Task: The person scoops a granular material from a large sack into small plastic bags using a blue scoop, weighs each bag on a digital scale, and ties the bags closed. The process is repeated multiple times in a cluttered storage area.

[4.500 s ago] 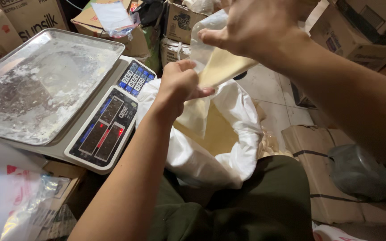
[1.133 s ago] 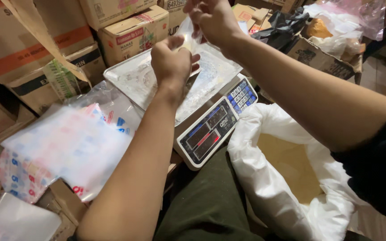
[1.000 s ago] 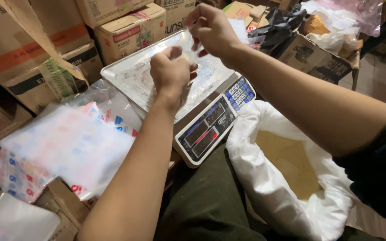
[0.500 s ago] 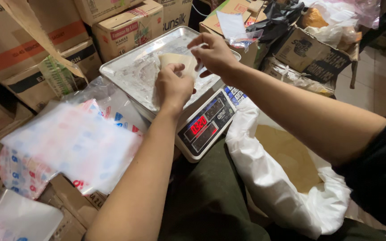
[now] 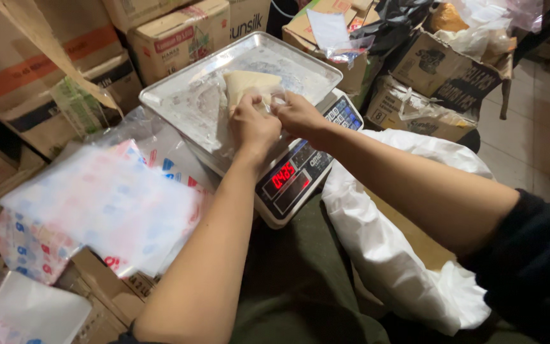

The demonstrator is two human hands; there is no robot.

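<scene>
Here, at the near left, a stack of clear plastic bags printed with red and blue dots (image 5: 97, 204) lies on brown cardboard boxes (image 5: 39, 70). Right of it stands a digital scale with a shiny steel tray (image 5: 179, 95) and a red-lit display (image 5: 283, 175). On the tray rests a small clear bag of pale powder (image 5: 249, 83). The left hand (image 5: 254, 125) and right hand (image 5: 298, 114), fingers closed, both pinch its near end. At the near right, a white sack (image 5: 389, 248) lies open.

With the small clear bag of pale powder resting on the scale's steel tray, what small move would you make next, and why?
Probably let go: both the left hand and right hand grip the small clear bag of pale powder on the steel tray, which may skew the red display.
</scene>
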